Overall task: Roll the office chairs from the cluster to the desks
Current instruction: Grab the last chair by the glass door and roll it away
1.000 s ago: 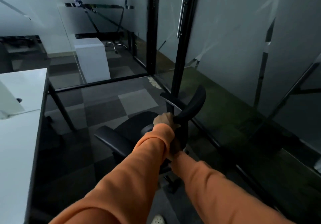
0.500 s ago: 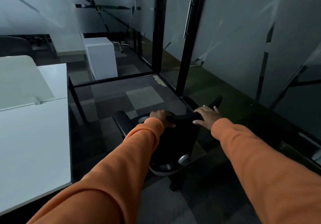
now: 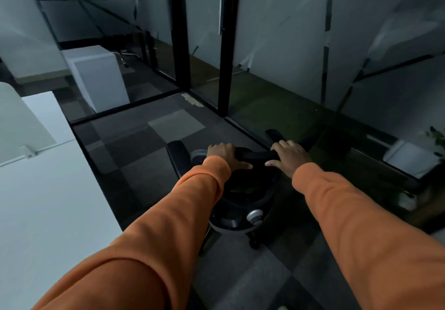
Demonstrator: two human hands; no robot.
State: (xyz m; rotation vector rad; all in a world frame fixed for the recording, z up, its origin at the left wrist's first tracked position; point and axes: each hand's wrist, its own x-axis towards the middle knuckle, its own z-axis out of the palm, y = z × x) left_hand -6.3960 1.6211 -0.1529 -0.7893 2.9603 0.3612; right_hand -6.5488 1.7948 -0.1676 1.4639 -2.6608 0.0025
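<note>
A black office chair [image 3: 243, 196] stands on the carpet right in front of me, seen from behind and above. My left hand [image 3: 225, 154] grips the top edge of its backrest on the left side. My right hand [image 3: 287, 154] holds the same top edge on the right, fingers curled over it. Both armrests show, the left armrest [image 3: 178, 155] and the right armrest [image 3: 274, 135]. A white desk [image 3: 45, 201] runs along the left, its edge a short way from the chair.
Glass partitions with black frames [image 3: 225, 57] close off the front and right; a door handle [image 3: 221, 6] hangs on one. A white cabinet [image 3: 101, 78] stands behind the glass ahead. A white planter box [image 3: 409, 158] sits low at the right. Grey carpet tiles lie ahead.
The chair has turned so its back now faces me squarely. My right hand came up from behind my left arm onto the backrest top, and my view shifted right.
</note>
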